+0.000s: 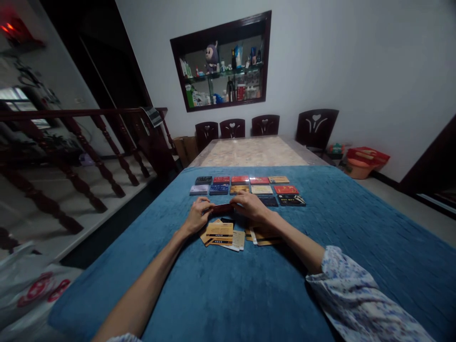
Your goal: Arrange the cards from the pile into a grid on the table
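Between my two hands a dark reddish stack of cards [222, 208] stands on edge, its top rim showing pale. My left hand [198, 214] pinches its left end, and my right hand [251, 205] grips the right end with bent fingers. Just below lie loose yellow-and-black cards [220, 232], overlapping a paler card [239, 238]. More yellow cards [268, 236] sit under my right forearm, partly hidden. Beyond the hands, small card stacks are laid out in rows, among them a red stack [240, 180], a blue stack [218, 189] and a black stack [292, 200].
A blue cloth [356, 228] covers the near part of the table, and bare patterned tabletop [252, 153] shows behind. Dark chairs [317, 126] stand at the far side. To the left are a wooden railing [89, 140] and a plastic bag [39, 289].
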The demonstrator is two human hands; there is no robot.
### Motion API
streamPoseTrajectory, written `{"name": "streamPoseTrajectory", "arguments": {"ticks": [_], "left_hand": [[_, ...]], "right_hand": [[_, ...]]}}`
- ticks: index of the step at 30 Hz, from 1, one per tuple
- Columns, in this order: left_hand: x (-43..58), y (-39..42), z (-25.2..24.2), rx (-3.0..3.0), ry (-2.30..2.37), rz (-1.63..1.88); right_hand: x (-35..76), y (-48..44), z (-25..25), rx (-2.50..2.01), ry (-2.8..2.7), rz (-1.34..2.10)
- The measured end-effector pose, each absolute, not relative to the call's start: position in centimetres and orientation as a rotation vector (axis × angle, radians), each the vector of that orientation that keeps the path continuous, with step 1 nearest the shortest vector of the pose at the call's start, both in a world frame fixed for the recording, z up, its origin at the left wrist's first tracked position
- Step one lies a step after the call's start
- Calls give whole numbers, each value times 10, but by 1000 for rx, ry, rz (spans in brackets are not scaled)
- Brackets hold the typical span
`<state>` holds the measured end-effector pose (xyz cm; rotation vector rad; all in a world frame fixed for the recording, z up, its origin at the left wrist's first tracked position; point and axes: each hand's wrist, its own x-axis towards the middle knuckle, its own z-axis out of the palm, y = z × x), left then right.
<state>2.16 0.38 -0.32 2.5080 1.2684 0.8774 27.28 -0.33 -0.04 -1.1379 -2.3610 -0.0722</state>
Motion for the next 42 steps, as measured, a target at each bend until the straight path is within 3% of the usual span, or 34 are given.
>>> {"name": "streamPoseTrajectory", "arguments": {"ticks": [9, 42], "left_hand": [[21, 6, -11, 2573, 1244, 1021], [38, 2, -1, 2688, 1357, 782]], "right_hand": [[271, -2, -8, -1091, -2366, -159], [264, -9, -5, -1354, -2407, -310]]}}
